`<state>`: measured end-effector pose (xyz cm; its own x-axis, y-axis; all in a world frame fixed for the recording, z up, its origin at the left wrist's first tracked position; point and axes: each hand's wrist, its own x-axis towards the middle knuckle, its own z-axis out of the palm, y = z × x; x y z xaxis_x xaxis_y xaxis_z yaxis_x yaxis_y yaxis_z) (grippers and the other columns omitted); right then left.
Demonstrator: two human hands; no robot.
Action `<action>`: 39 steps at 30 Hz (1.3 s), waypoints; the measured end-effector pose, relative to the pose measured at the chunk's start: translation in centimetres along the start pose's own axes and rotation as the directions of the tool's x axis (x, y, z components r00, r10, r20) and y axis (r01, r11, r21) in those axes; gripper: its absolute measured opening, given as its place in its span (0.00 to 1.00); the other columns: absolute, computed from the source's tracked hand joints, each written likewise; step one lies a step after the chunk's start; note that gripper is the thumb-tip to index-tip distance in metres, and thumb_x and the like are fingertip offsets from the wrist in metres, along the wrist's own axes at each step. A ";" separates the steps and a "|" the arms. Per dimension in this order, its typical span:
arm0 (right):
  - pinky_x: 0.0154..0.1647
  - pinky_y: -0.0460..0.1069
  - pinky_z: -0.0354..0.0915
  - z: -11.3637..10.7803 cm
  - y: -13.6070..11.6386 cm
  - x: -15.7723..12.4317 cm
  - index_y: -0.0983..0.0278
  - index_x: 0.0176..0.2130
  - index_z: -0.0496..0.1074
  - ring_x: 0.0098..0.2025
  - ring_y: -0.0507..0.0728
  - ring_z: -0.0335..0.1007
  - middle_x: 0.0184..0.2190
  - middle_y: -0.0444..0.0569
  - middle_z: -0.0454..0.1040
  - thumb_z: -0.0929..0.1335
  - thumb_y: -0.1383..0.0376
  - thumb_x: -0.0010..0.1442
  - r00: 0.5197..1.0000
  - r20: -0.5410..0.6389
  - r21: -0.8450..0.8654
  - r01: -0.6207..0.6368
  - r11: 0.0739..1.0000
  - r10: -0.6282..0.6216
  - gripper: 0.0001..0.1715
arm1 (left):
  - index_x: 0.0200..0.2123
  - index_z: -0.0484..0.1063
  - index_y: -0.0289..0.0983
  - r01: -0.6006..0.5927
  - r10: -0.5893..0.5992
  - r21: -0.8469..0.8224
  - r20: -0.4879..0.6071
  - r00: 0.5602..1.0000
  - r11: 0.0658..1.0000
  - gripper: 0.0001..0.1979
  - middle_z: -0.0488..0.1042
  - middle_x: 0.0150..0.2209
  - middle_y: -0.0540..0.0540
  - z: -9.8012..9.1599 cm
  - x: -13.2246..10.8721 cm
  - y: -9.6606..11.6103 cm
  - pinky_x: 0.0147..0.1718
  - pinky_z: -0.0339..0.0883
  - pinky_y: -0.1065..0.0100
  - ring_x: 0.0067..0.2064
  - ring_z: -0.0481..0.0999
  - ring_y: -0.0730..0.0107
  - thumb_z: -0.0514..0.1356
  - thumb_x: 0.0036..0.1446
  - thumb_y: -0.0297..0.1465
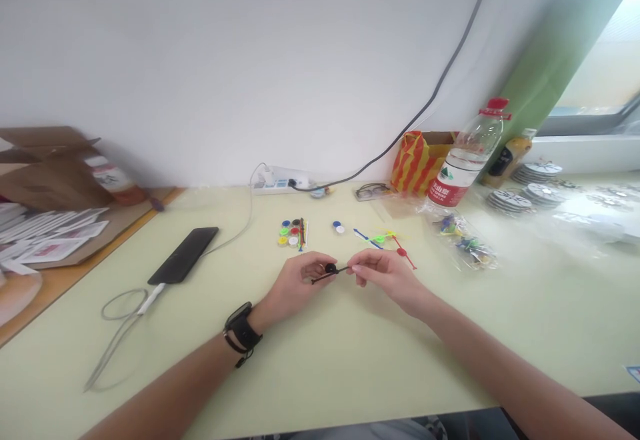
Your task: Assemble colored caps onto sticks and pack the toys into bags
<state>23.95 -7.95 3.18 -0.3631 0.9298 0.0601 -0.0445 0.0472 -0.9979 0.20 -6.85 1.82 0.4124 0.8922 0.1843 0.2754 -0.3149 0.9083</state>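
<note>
My left hand (303, 281) holds a small round black disc (331, 269) together with a thin black stick (323, 278), just above the table. The fingertips of my right hand (383, 273) pinch the stick's other end. Behind my left hand lies a group of small coloured discs (284, 232) in blue, green, red, yellow and white, beside several thin coloured sticks (302, 233). A blue disc (336, 225) and a white disc (341, 229) lie further right. Blue, green, yellow and red pointer-like sticks (401, 252) rest behind my right hand.
A black phone (183, 255) and white cable lie left on the table (280, 380). At the back are a power strip (281, 181), a striped bag (417, 163) and a water bottle (463, 160). Plastic bags of parts (470, 243) and stacked discs (509, 201) stand right, a cardboard box (50, 167) left.
</note>
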 end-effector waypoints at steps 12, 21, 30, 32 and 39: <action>0.35 0.52 0.72 0.4 1.1 0.4 0.64 0.41 0.79 0.29 0.53 0.72 0.32 0.49 0.80 0.75 0.55 0.58 0.999 -0.045 -0.046 0.024 0.999 -0.026 0.17 | 0.49 0.82 0.37 0.017 -0.017 -0.016 -0.024 1.000 1.000 0.15 0.84 0.46 0.42 0.4 0.0 0.2 0.49 0.78 0.62 0.46 0.82 0.59 0.68 0.62 0.37; 0.36 0.51 0.73 0.6 2.0 0.3 0.61 0.43 0.75 0.34 0.55 0.75 0.33 0.47 0.79 0.69 0.58 0.66 0.986 -0.044 -0.263 0.143 0.954 -0.160 0.10 | 0.49 0.81 0.37 0.063 -0.062 -0.106 0.008 0.998 0.992 0.17 0.83 0.47 0.41 0.3 -0.1 0.3 0.52 0.78 0.60 0.49 0.83 0.57 0.70 0.59 0.38; 0.35 0.49 0.68 0.5 1.6 -0.2 0.61 0.41 0.76 0.34 0.55 0.74 0.32 0.46 0.79 0.67 0.62 0.68 0.978 0.007 -0.405 0.193 0.893 -0.209 0.08 | 0.49 0.81 0.36 0.019 -0.018 -0.067 0.014 1.000 0.998 0.17 0.83 0.45 0.42 0.3 -0.2 0.5 0.48 0.79 0.61 0.44 0.83 0.61 0.70 0.59 0.38; 0.34 0.49 0.68 0.5 1.6 -0.2 0.61 0.40 0.76 0.34 0.55 0.74 0.32 0.46 0.79 0.67 0.62 0.67 0.976 0.008 -0.438 0.197 0.877 -0.216 0.07 | 0.48 0.81 0.37 -0.014 0.014 -0.040 0.000 1.000 0.999 0.16 0.83 0.45 0.42 0.2 -0.2 0.4 0.47 0.79 0.62 0.44 0.82 0.61 0.69 0.60 0.38; 0.36 0.51 0.69 0.6 1.3 -0.2 0.61 0.38 0.76 0.34 0.57 0.73 0.32 0.48 0.78 0.68 0.62 0.66 0.978 0.020 -0.390 0.198 0.899 -0.207 0.07 | 0.44 0.82 0.39 -0.095 0.097 0.043 -0.042 0.994 0.995 0.11 0.82 0.44 0.43 0.0 -0.6 0.5 0.48 0.79 0.61 0.46 0.82 0.60 0.69 0.60 0.37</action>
<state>23.37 -8.28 1.89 -0.3646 0.8924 0.2657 0.2512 0.3691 -0.8948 0.10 -7.49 2.15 0.4006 0.8702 0.2868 0.2723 -0.4119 0.8696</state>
